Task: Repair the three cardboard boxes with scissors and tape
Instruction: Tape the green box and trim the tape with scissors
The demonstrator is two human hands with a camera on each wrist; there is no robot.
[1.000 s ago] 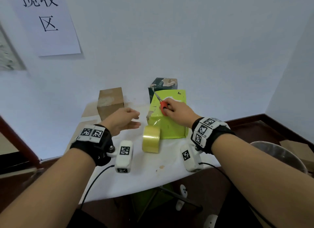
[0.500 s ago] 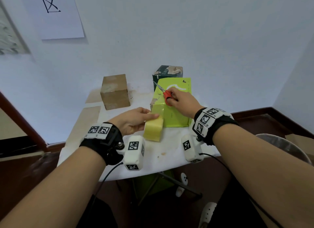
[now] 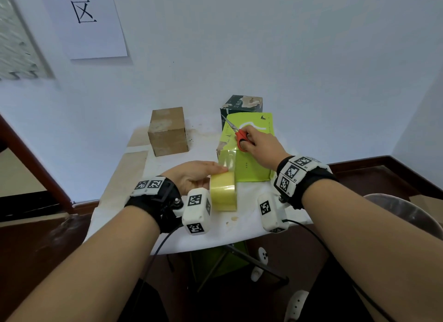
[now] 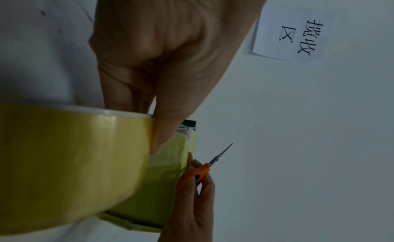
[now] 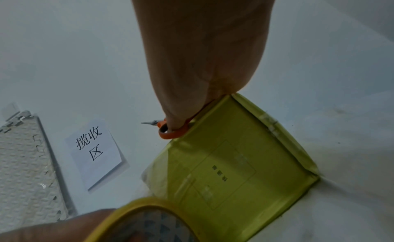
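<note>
On the white table (image 3: 167, 230) my left hand (image 3: 211, 175) grips the yellow tape roll (image 3: 223, 194), fingers in its core and thumb on the outside (image 4: 157, 136). A strip of tape (image 3: 227, 160) runs from the roll up to the near left corner of the light green box (image 3: 254, 166). My right hand (image 3: 249, 142) rests on top of that box and holds the orange scissors (image 3: 241, 138), blades together and pointing up-left. A dark green box (image 3: 242, 103) stands behind it. The brown cardboard box (image 3: 167, 132) sits at the back left.
The wall rises directly behind the boxes, with a paper sign (image 3: 88, 22) high on the left. A grey bin (image 3: 407, 216) stands on the floor at the right of the table. Wrist cables hang over the table's front edge.
My left hand went from hovering open beside the roll to gripping it, and drew it toward me. A strip of tape now stretches from the green box. The right hand stayed put.
</note>
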